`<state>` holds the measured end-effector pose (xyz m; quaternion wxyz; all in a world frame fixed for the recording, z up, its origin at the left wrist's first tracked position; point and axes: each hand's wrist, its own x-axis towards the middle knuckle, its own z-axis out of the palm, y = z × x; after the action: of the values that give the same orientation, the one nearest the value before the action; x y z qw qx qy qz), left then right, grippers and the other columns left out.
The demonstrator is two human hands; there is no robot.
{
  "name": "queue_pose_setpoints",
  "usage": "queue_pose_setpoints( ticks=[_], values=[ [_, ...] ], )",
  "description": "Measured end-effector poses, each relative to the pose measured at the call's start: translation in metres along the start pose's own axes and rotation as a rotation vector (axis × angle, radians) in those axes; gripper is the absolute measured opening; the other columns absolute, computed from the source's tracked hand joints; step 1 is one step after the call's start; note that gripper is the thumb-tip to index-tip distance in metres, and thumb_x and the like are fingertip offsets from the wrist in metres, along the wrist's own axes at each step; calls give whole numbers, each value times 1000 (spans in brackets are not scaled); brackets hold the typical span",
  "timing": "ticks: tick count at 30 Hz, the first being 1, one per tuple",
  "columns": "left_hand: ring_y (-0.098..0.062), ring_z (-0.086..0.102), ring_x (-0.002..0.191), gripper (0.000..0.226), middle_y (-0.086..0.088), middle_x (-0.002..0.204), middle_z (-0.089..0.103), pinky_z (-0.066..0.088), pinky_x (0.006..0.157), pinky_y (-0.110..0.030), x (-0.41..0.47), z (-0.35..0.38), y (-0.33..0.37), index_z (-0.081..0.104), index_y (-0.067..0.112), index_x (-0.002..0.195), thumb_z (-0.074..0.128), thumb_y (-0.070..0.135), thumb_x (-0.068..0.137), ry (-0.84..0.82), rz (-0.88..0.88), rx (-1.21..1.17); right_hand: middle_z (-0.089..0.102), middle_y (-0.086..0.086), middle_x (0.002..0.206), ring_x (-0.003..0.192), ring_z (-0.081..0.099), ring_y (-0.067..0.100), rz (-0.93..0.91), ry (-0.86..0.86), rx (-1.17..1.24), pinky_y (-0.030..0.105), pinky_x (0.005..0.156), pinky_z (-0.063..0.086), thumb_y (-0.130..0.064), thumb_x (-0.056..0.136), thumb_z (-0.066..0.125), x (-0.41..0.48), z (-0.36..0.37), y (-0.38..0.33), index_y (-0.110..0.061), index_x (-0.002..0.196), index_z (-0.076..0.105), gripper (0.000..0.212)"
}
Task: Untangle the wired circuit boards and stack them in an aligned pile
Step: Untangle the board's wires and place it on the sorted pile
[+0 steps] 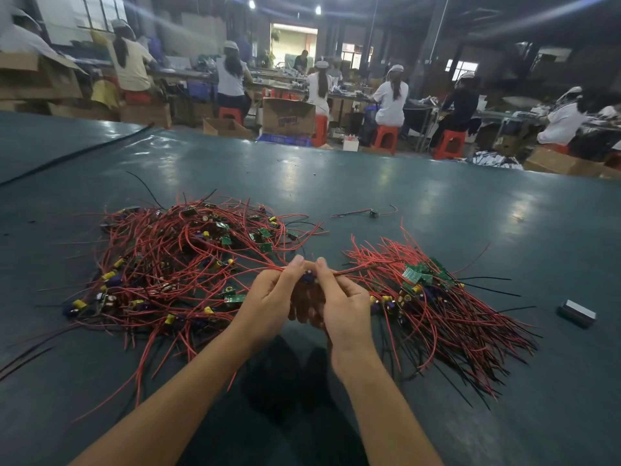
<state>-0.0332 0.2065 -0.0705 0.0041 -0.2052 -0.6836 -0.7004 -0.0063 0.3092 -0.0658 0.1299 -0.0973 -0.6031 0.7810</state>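
Circuit board [307, 278] sits raised just above the table, pinched from both sides. The left hand [268, 299] curls thumb and fingers round its left end and the right hand [342, 306] does the same at its right end, the two thumbs nearly meeting over it. Only a bluish part shows between the thumbs, and the rest is hidden by the fingers.

Its red leads [353, 270] run out sideways, so the long axis lies left to right across the person. On the left the leads disappear into the tangled heap [181, 260]. On the right they reach towards the combed pile [433, 294], where boards lie bunched together and wires fan away to the right.

The pile lies to the right of the fingers, so the right hand is the nearer one to carry the board across. The left-side lead probably has to be drawn clear of the heap first.

Farther back on the green table [403, 183] lies a stray board [373, 213] on its own, and a small grey block [576, 313] rests well off to the right.
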Motion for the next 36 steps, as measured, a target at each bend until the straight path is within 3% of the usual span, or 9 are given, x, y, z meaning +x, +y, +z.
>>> queue_pose_setpoints(
  ticks=[2,6,13,18,24,27,31,34,36],
  values=[
    [-15,61,50,61,-7,53,64,49,54,-22,2,-2,-3,70,15,59,35,44,100,92,25,86,70,-3,66,61,64,14,-58,27,-27,28,61,54,-31,95,62,1,0,0,-28,71,80,31],
    [-13,56,44,45,-5,55,65,44,44,-19,7,-7,-1,72,12,81,44,45,94,207,27,55,51,-10,52,49,42,5,-104,77,-45,24,54,36,-34,96,60,3,-7,-3,-26,70,80,33],
    [-9,60,48,45,0,55,65,47,47,-19,9,-8,3,77,22,66,50,42,96,276,-125,-135,70,-12,63,54,58,-3,-170,-128,-157,12,53,47,-26,89,71,-4,-2,-3,-33,64,78,26],
    [-9,61,47,44,-3,57,68,45,45,-16,9,-8,5,76,18,63,55,50,83,266,-118,-181,63,-11,52,46,53,-3,-192,-183,-160,10,44,39,-22,86,74,-5,-3,-2,-26,61,74,25],
    [-9,61,48,44,-6,59,69,46,45,-15,12,-10,1,77,20,66,52,50,86,226,-108,-135,64,-12,54,48,55,-3,-196,-176,-232,10,49,41,-24,90,71,-1,-6,1,-28,57,73,33],
    [-13,57,45,47,-8,59,68,44,43,-18,15,-12,-2,76,16,79,43,46,95,177,-117,-87,58,-11,49,43,48,0,-134,-7,-183,15,45,37,-32,90,70,3,-7,-1,-25,61,74,30],
    [-12,56,47,44,-3,57,67,42,47,-16,17,-20,-11,73,15,83,38,32,103,190,-11,142,48,-11,48,36,34,4,81,271,113,17,35,27,-41,92,66,15,-18,-7,-15,74,70,31],
    [-11,58,49,43,0,59,68,43,52,-14,14,-24,-15,72,22,80,39,39,100,158,68,291,49,-8,57,38,38,6,209,409,275,16,33,27,-45,93,62,19,-28,-11,-19,77,67,31],
    [-13,61,51,45,2,60,68,48,54,-21,13,-24,-17,72,23,80,38,47,95,130,81,345,50,-5,65,40,38,7,258,455,337,16,32,26,-44,96,59,21,-33,-12,-19,82,63,29]
  ],
)
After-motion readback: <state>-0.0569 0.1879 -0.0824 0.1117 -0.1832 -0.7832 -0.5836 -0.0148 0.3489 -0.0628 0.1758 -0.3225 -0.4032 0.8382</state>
